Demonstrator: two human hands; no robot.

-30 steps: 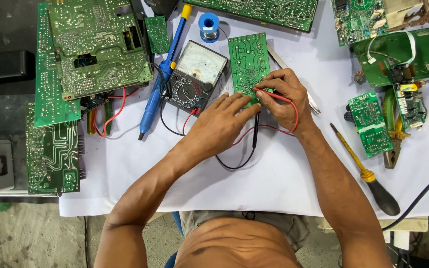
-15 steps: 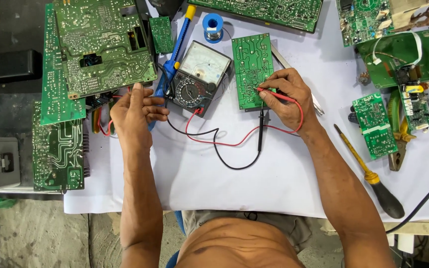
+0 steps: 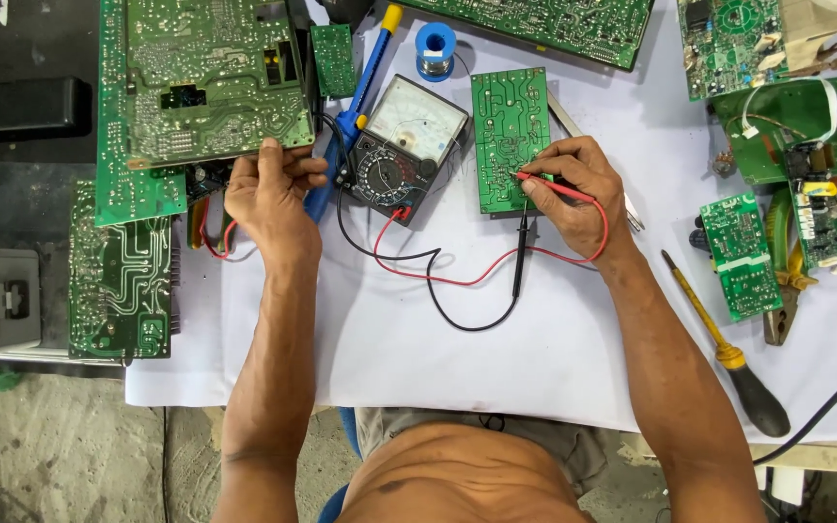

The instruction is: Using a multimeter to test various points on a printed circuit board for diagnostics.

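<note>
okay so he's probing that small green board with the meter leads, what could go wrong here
1. The right hand holds the red probe on the small green board, which lies loose; a slip could bridge neighbouring solder points.
2. The left hand is at the soldering iron, whose tip is out of view; possibly hot.
3. The leads loop loosely and could snag.
</note>
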